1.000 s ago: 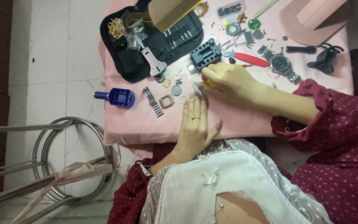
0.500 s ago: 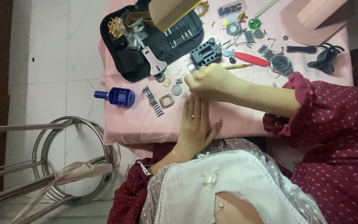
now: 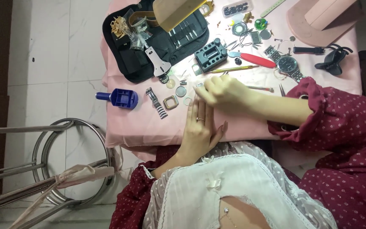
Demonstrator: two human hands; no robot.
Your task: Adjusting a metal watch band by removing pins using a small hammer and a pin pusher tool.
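Hands recorded at the near middle of the table (image 3: 140, 127), which was covered with a pink cloth. Left hand (image 3: 200, 127): laid flat, palm down, fingers straight and close together, a ring on one finger, holding nothing. Right hand (image 3: 223, 91): curled just above the left fingertips, its fingertips pinched on a small silvery part (image 3: 199, 85) too small to identify. Just left of the hands lay a square watch case (image 3: 170, 102), a short piece of metal watch band (image 3: 156, 103) and two round discs (image 3: 181, 91), close together but apart from the hands. Farther left, near the table edge: a blue case-opener tool (image 3: 121, 98). At the far side: an open black tool pouch (image 3: 166, 42) with tools in its loops, a black holder block (image 3: 210, 55), a red-handled tool (image 3: 253, 60), a yellow pencil-like stick (image 3: 234, 69) and a metal wristwatch (image 3: 286, 63). On the floor to the left: a round metal stool (image 3: 56, 161).
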